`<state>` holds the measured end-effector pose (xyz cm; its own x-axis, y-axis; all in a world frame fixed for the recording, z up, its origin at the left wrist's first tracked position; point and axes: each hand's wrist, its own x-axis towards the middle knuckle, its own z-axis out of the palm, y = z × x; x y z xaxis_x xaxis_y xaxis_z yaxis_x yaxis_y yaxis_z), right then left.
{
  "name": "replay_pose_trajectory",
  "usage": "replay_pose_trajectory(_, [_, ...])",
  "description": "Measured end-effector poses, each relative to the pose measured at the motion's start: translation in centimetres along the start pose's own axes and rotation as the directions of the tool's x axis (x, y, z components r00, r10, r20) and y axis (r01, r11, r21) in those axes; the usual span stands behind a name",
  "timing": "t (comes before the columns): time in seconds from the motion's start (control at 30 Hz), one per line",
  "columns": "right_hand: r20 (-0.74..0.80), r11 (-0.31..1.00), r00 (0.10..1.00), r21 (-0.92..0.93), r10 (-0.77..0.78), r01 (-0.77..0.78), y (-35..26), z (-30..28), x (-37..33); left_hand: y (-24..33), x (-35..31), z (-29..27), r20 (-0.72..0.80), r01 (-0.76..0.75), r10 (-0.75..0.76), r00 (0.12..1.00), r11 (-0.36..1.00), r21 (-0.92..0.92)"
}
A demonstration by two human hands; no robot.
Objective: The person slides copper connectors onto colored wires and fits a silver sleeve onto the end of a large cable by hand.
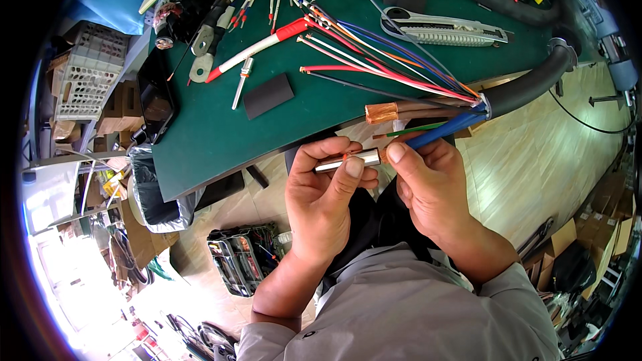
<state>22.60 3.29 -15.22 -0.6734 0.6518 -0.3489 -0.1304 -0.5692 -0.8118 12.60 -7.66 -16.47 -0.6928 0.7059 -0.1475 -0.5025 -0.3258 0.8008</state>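
Between the thumb and fingers of my left hand (317,210) is a silver, tube-shaped cable lug (364,158), its flat end partly covered by the fingers. My right hand (435,190) pinches a blue wire (441,132) close to its bare copper end. The copper sits right at the lug's mouth; the thumb hides whether it is inside. Just beyond my hands, a brown wire (409,108) ends in thick bare copper, and a green wire (421,130) lies beside it. All of them come from a thick black cable (531,87), along with a fan of thin coloured wires (381,70).
The green table (214,147) carries a utility knife (445,29), a black rectangular piece (268,95), a slim metal piece (241,84), and cables with lugs (202,67). Below its edge are a lined bin (157,187) and an open toolbox (244,261) on the floor.
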Motion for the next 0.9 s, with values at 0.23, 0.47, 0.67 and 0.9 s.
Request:
replay_pose_trajectory(0.23, [0.01,0.999,1.0,-0.05,-0.002,0.002,0.21,-0.42,0.04,0.08,0.09,-0.06,-0.013,0.028,-0.028,1.0,0.999,0.02])
replay_pose_trajectory(0.47, [-0.006,0.998,1.0,-0.068,-0.011,0.011,0.1,-0.36,-0.23,0.08,0.22,-0.29,-0.014,0.066,-0.066,0.998,0.998,0.0])
replay_pose_trajectory(0.67, [-0.001,0.997,1.0,-0.071,-0.011,0.011,-0.02,-0.61,-0.36,-0.03,0.25,-0.42,-0.018,0.111,-0.111,0.994,0.994,-0.002])
replay_pose_trajectory(0.9, [-0.018,0.998,0.998,-0.016,0.062,-0.063,-0.39,-0.69,-0.83,0.36,0.07,-0.63,0.044,0.167,-0.165,0.985,0.984,-0.067])
